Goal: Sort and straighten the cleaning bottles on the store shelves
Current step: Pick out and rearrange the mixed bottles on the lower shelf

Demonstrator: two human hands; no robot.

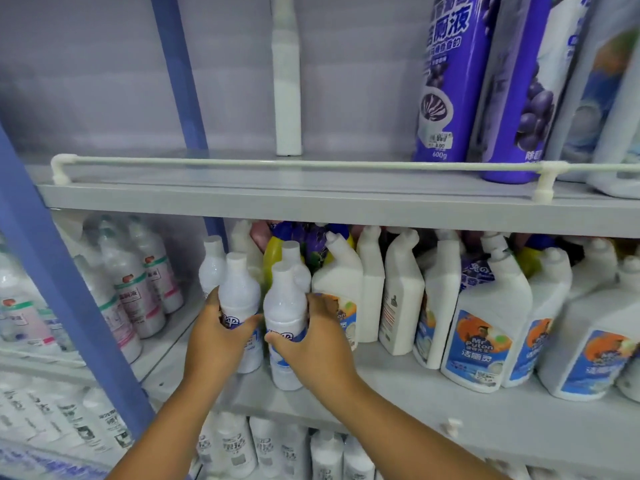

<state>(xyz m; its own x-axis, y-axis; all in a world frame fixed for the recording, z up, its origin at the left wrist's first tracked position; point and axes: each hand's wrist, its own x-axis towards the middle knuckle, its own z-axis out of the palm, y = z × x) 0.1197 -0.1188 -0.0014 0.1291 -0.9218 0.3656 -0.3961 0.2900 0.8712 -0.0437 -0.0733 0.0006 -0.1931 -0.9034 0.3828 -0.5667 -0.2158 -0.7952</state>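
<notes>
Both forearms reach in from the near edge. Left hand (pixel 221 332) grips one white bottle (pixel 239 299); right hand (pixel 311 337) grips its neighbour (pixel 285 327), both at the left front of the middle shelf (pixel 398 386). Risk: packed bottles behind (pixel 292 258) and angled-neck bottle (pixel 341 278) at right may topple if nudged.
</notes>
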